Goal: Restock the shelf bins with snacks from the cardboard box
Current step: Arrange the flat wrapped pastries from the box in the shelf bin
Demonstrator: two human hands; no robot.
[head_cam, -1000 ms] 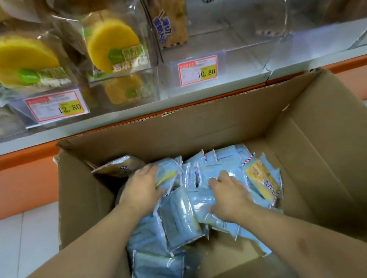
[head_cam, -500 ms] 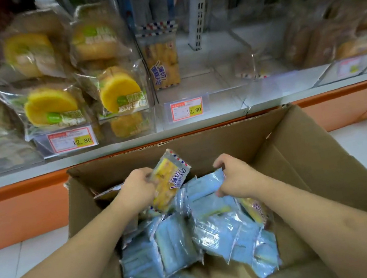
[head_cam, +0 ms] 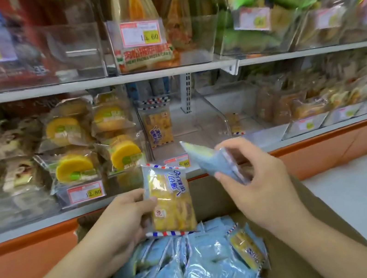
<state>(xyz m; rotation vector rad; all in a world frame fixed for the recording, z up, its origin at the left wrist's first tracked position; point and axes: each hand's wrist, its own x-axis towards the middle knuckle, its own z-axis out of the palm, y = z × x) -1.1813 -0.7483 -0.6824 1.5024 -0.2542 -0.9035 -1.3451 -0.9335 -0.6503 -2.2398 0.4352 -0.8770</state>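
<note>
Price tag on clear bin at 9 o'clock: "12.80" is read. Tag on upper bin at 12 o'clock: "15.60", first digits blurred. Tag at centre: only "80" seen. Script on held snack packet not legible

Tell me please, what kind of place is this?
Most likely a small shop or supermarket aisle. Clear shelf bins hold wrapped cakes, printed price tags hang on the bin fronts, and a cardboard box of snack packets stands below.
</note>
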